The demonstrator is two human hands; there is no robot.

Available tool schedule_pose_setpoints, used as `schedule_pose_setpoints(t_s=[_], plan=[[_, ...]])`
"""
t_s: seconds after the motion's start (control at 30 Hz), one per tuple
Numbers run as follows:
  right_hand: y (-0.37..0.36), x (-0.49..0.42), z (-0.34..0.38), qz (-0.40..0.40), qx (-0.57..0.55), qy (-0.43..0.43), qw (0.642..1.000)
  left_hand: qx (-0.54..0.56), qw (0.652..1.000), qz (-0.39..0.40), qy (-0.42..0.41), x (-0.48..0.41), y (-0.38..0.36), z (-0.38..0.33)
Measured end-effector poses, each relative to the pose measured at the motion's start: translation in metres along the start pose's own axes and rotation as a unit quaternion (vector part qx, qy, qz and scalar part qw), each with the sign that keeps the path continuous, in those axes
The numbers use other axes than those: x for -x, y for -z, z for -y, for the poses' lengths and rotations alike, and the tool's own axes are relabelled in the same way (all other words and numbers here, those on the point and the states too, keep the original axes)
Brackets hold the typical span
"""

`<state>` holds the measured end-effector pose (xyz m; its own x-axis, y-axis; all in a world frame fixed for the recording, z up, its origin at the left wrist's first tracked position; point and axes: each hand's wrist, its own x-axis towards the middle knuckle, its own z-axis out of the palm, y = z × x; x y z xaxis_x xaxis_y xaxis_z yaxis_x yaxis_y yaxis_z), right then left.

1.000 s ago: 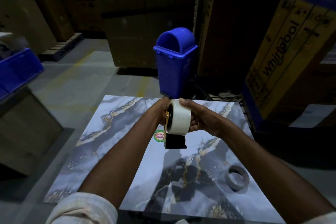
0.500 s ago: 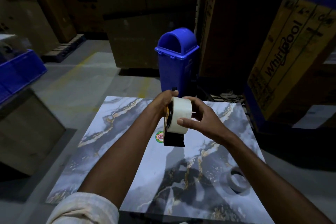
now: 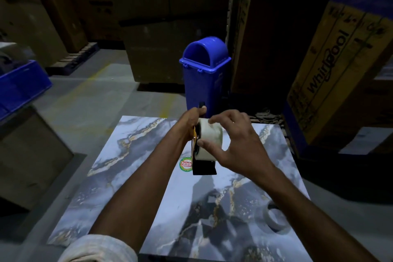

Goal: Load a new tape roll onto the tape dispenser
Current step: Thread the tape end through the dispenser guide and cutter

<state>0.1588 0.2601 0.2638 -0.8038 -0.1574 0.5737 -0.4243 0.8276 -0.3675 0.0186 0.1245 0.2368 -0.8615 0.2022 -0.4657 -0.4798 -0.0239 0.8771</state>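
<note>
Both hands meet over the marble-patterned counter [image 3: 131,155]: my left hand [image 3: 188,122] is closed around the far side of the black tape dispenser [image 3: 204,168], thumb up on its top, holding it upright above the surface. My right hand [image 3: 236,144] is clamped on the white tape roll [image 3: 210,141], thumb pressed on the near face and fingers [image 3: 219,118] curled over the top edge. The roll sits on edge against the dispenser's side, beside a yellow part at its hub; whether it is fully seated I cannot tell. Just below the dispenser, a round green-and-red sticker [image 3: 185,164] marks the counter. Near the counter's right edge, well apart from my hands, a grey spent core [image 3: 274,217] lies partly behind my right forearm. A blue bin [image 3: 204,74] with an arched lid stands on the floor beyond the counter, next to a tall cardboard carton [image 3: 331,66] printed "Whirlpool". A blue crate [image 3: 21,85] sits at far left.
</note>
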Motion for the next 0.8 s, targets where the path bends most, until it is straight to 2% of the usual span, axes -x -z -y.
schedule_pose_setpoints(t_s=[0.2, 0.27, 0.37, 0.43, 0.5, 0.57, 0.8], plan=[[-0.002, 0.004, -0.003, 0.021, -0.040, -0.026, 0.999, 0.015, 0.999, -0.014, -0.025, -0.002, -0.001, 0.002], [0.003, -0.002, -0.009, 0.044, -0.100, -0.041, 0.993, 0.036, 0.998, -0.012, -0.040, -0.001, -0.003, 0.001], [0.018, -0.022, -0.023, 0.164, -0.184, -0.069, 0.967, 0.033, 0.998, 0.004, -0.060, 0.000, -0.006, 0.000], [0.026, -0.037, -0.030, 0.257, -0.191, -0.069, 0.945, 0.021, 0.997, 0.007, -0.077, 0.001, -0.008, -0.001], [0.027, -0.048, -0.032, 0.310, -0.188, -0.070, 0.929, 0.023, 0.996, 0.008, -0.089, 0.002, -0.010, -0.003], [0.026, -0.052, -0.031, 0.316, -0.193, -0.073, 0.926, 0.027, 0.994, 0.004, -0.103, 0.002, -0.011, -0.004], [0.026, -0.041, -0.023, 0.268, -0.156, -0.034, 0.950, 0.032, 0.992, -0.010, -0.119, 0.002, -0.008, -0.004]])
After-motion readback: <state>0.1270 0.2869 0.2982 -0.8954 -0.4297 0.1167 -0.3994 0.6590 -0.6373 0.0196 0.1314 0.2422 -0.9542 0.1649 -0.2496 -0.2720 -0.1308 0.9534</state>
